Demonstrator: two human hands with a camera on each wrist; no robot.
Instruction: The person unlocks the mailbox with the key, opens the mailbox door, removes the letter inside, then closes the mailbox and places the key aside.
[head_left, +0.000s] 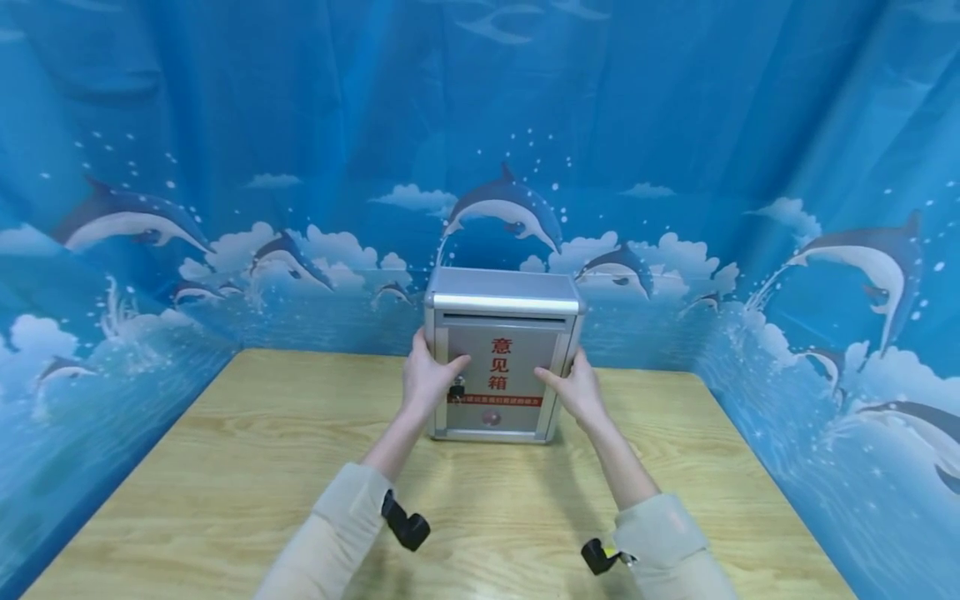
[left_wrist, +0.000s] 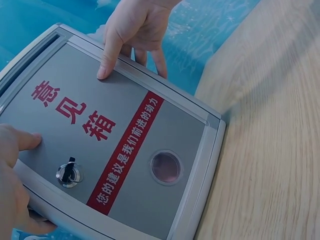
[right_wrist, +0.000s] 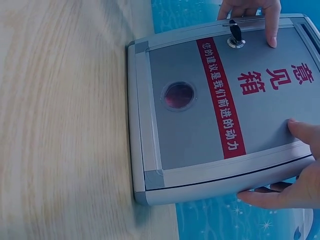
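A silver-grey suggestion box [head_left: 519, 362] with red Chinese lettering stands upright at the back of the table, its lower edge against the wood. My left hand [head_left: 425, 377] grips its left side, thumb on the front panel and fingers round the side edge. On the opposite side my right hand [head_left: 579, 389] holds it the same way, thumb on the front. Near the left thumb a key [right_wrist: 235, 31] with a dark head sits in the round lock [left_wrist: 67, 176]. A dark slot [head_left: 504, 321] runs along the top front, and a small round window [left_wrist: 166, 167] is low on the panel.
The light wood table [head_left: 285, 467] extends in front and to both sides. A blue curtain [head_left: 315, 167] printed with dolphins and clouds encloses the back and both sides, close behind the box. Black wrist cameras [head_left: 406, 523] are on both sleeves.
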